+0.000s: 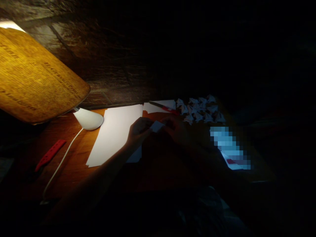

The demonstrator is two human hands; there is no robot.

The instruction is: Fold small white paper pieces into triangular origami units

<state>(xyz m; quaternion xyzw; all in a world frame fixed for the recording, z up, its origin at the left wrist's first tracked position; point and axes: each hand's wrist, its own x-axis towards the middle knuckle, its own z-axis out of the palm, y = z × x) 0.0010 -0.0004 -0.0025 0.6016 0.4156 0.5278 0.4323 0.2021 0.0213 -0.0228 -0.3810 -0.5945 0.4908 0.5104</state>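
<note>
Between my two hands is a small folded piece of white paper (157, 126), held just above the wooden table. My left hand (138, 127) has its fingers closed on the paper's left side. On the other side my right hand (174, 127) lies in deep shadow; its fingers meet the paper's right edge. Just beyond the hands, a red-handled cutting tool (164, 107) with a dark blade rests across a pile of smaller paper pieces (151, 108). Whether it is scissors or a knife is too dim to tell. A stack of white sheets (118, 128) lies left of my hands.
Several folded paper shapes (197, 108) stand in rows at the back right. A lit phone (228, 161) lies at the right. The lamp's white base (89, 119) and printed shade (41, 75) are at the left, beside a white cable (61, 159) and a red strip-like object (50, 153).
</note>
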